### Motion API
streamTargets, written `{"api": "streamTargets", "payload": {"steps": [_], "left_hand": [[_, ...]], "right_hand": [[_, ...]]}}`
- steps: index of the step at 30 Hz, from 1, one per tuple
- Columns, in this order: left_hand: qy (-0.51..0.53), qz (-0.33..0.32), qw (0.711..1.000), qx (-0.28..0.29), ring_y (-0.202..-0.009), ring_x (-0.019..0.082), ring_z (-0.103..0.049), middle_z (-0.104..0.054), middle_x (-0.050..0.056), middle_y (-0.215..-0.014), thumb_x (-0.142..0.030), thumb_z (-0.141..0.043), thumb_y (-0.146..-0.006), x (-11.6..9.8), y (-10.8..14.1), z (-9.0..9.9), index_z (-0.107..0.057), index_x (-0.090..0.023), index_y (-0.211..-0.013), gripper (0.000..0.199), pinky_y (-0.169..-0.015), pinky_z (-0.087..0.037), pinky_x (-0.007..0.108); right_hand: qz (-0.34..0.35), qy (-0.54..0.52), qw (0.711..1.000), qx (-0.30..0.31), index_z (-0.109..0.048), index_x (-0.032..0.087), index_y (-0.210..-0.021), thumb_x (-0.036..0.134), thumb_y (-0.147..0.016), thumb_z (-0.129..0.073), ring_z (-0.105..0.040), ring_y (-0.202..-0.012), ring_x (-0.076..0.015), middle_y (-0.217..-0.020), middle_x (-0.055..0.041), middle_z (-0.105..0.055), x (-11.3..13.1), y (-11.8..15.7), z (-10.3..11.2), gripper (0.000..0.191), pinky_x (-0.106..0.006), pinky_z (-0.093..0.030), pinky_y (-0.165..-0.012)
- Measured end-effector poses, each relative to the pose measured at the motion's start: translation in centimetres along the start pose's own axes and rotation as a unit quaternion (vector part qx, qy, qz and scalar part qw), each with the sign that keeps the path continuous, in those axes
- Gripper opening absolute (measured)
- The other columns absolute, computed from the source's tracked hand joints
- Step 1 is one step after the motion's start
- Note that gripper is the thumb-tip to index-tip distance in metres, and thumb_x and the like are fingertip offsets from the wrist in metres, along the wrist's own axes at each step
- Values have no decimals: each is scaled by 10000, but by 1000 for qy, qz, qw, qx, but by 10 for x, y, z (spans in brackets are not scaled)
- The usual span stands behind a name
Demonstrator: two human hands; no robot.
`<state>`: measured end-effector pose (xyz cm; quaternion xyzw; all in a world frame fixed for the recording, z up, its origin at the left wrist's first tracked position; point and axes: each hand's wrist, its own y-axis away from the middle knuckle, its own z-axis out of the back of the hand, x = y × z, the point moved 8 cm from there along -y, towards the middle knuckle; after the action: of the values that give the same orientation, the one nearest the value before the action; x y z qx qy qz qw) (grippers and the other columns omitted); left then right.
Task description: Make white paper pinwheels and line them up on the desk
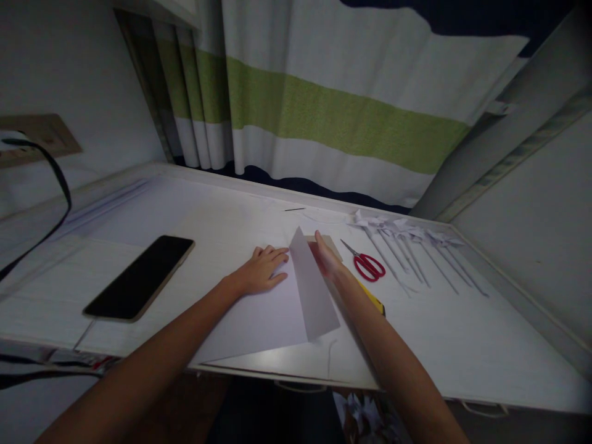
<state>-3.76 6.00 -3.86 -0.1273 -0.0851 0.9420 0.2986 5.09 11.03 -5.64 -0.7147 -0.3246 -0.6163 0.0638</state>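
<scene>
A large white sheet of paper lies on the white desk, its right part bent up along a crease into a standing flap. My left hand rests on the flat part beside the crease, fingers stretched out and slightly apart. On the other side of the flap is my right hand, thumb pointing up and palm turned toward the paper. Its lower fingers are partly hidden, and I cannot tell how firmly it touches the flap. Red-handled scissors and a yellow tool, partly covered by my right forearm, lie to the right.
Several rolled paper sticks with folded paper tops lie at the right back. A black phone is on the left. Behind my right hand sits a beige card. A striped curtain hangs along the desk's back edge.
</scene>
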Motion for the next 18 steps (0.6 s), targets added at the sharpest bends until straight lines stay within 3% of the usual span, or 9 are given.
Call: {"api": "streamTargets", "payload": {"steps": [9, 18], "left_hand": [[6, 2, 1000, 1, -1061, 256, -347, -366, 85, -1284, -375, -345, -801, 2, 0, 0, -439, -190, -1029, 308, -800, -253, 409], [12, 3, 1000, 5, -1056, 266, -339, -349, 87, -1291, -370, -332, -803, 1, 0, 0, -432, -189, -1033, 309, -787, -253, 409]], "right_hand": [[-42, -37, 997, -49, -537, 127, -981, 470, -842, -130, -610, -700, -179, -763, -91, -652, -2, 10, 0, 551, -309, -467, -658], [-23, -39, 999, -25, -540, 103, -965, 465, -844, -143, -612, -697, -185, -775, -110, -654, -4, 6, 1, 550, -322, -474, -658]]}}
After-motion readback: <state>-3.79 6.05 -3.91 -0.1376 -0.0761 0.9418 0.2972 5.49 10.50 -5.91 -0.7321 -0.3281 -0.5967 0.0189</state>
